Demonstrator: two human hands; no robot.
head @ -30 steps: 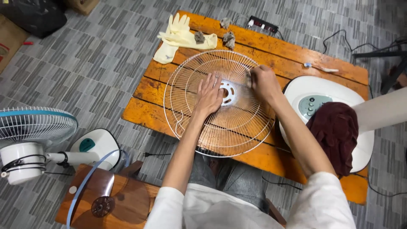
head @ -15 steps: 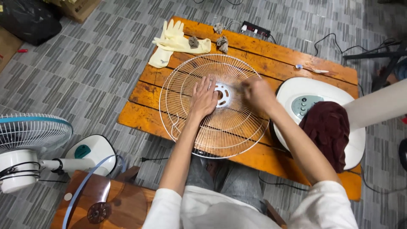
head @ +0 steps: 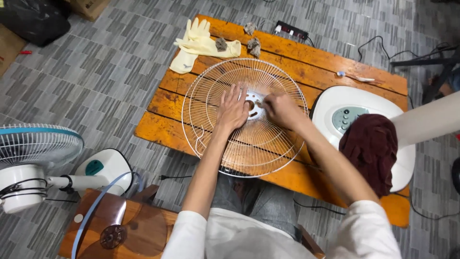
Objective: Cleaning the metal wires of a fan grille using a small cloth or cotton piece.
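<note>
Fan grille [head: 244, 117] lies flat on the orange table [head: 306, 57]. Left hand [head: 232, 110] presses it, fingers spread flat, steadying it. Right hand [head: 281, 109] is at the hub, fingers curled together, seemingly pinching something too small to tell.

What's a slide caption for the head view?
Left hand flat on a white wire fan guard atop an orange wooden table, right hand at its hub.

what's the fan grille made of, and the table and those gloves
Fan grille: looks like thin metal wire with a white coating, going by the fine stiff spokes and rings; the left hand lies flat on it.
Table: wood planks, glossy orange-brown finish, worn dark in patches.
Gloves: probably rubber or latex, pale yellow, limp and smooth.
</note>
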